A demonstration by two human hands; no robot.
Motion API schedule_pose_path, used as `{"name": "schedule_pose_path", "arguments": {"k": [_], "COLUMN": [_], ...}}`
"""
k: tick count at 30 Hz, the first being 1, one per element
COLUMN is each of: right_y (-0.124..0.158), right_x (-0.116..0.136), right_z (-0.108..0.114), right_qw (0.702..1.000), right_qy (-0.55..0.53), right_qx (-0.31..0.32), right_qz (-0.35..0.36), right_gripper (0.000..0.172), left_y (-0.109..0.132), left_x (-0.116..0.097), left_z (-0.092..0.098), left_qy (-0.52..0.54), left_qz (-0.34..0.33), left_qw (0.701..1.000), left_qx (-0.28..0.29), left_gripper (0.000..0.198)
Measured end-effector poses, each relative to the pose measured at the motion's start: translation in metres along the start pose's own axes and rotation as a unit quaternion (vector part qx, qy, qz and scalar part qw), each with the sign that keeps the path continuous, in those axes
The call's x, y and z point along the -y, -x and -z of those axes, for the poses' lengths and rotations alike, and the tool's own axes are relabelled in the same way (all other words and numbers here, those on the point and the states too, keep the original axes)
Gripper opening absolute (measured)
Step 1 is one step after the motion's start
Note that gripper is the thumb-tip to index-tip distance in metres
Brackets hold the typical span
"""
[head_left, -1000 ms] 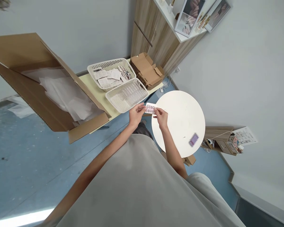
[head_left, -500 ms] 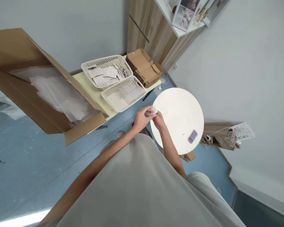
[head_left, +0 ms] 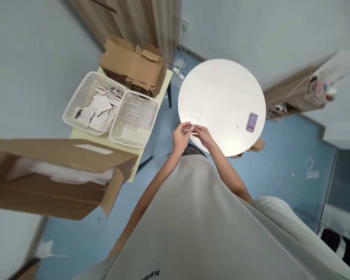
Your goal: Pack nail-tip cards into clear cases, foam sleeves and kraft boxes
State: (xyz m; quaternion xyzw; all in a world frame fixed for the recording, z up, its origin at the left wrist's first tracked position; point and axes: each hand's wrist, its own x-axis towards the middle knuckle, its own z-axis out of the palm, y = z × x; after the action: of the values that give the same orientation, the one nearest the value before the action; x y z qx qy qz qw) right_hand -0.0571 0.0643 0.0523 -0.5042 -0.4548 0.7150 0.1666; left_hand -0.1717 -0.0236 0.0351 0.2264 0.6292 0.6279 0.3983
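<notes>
My left hand (head_left: 181, 137) and my right hand (head_left: 203, 136) meet at the near edge of a round white table (head_left: 221, 89). Pinched between their fingertips is a small whitish packet (head_left: 192, 126), mostly hidden by the fingers. Just beyond them, a clear plastic case (head_left: 196, 112) lies open and flat on the tabletop. A purple blurred object (head_left: 252, 122) rests near the table's right side, with a tiny dark sliver (head_left: 237, 126) to its left.
On a pale yellow table (head_left: 76, 134) to the left stand a white basket (head_left: 71, 109) of paper packets, another basket (head_left: 116, 136) with clear plastic cases, and flattened cardboard boxes (head_left: 128, 62). A large open carton (head_left: 61, 149) holds white sheets. A wooden shelf (head_left: 294, 89) stands at right.
My view has turned and moved closer to the round table. My hands have drawn together beside the clear case, and the white packet shows less between the fingers.
</notes>
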Motion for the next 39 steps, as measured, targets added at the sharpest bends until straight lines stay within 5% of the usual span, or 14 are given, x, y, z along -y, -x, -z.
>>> {"name": "schedule_pose_path", "arguments": {"k": [9,21,32,39], "right_y": [-0.025,-0.117,-0.122,-0.134], "right_x": [-0.038,-0.076,-0.085,-0.073], "right_z": [0.055,0.053,0.047,0.068], "right_qw": [0.986,0.966,0.943,0.944], "right_qy": [-0.040,0.031,0.197,0.201], "right_qx": [-0.138,-0.203,-0.197,-0.231], "right_qz": [-0.089,-0.156,-0.180,-0.125], "right_gripper": [0.015,0.013,0.015,0.025], "left_y": [-0.058,-0.136,-0.148,-0.183], "left_x": [0.072,0.125,0.122,0.121], "left_z": [-0.005,-0.002,0.001,-0.003], "left_qy": [-0.139,-0.200,-0.214,-0.188], "left_qz": [0.151,0.236,0.253,0.223], "left_qw": [0.973,0.943,0.926,0.938], "left_qx": [0.105,0.124,0.180,0.189], "left_gripper": [0.029,0.064,0.079,0.079]}}
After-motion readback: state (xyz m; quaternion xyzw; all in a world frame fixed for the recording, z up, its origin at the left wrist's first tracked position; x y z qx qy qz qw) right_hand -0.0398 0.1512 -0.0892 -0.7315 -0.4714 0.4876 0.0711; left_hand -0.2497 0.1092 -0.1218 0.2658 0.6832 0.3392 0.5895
